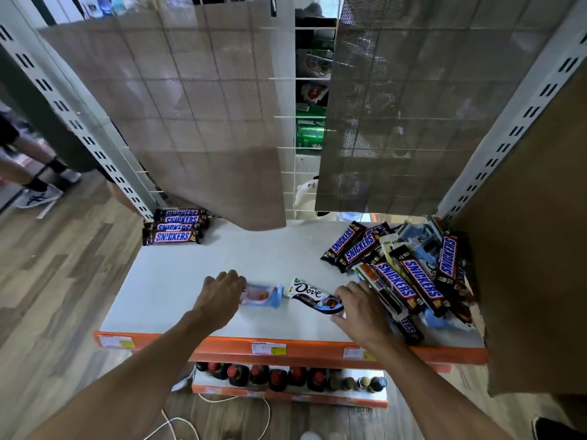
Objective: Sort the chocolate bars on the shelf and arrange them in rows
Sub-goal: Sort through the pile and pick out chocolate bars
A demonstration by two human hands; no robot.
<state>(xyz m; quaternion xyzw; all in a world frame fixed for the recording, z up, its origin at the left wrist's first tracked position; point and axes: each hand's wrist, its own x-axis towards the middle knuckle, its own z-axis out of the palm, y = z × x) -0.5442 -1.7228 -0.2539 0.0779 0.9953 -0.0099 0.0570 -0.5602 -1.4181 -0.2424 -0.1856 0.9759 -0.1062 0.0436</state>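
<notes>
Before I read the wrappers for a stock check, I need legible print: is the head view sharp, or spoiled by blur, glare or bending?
Head view: wide-angle bending splays the shelf uprights outward; Snickers stack and Dove bar read sharply; pale blue bar at the left hand is washed out, print unreadable; light even, no hard glare on the shelf.

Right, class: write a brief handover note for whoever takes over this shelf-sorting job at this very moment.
Left hand holds one end of the pale blue bar on the shelf.
Right hand grips the dark Dove bar beside it.
Done: a neat group of Snickers sits at the back left.
Left: place these two bars, then sort the mixed pile on the right into rows.
</notes>
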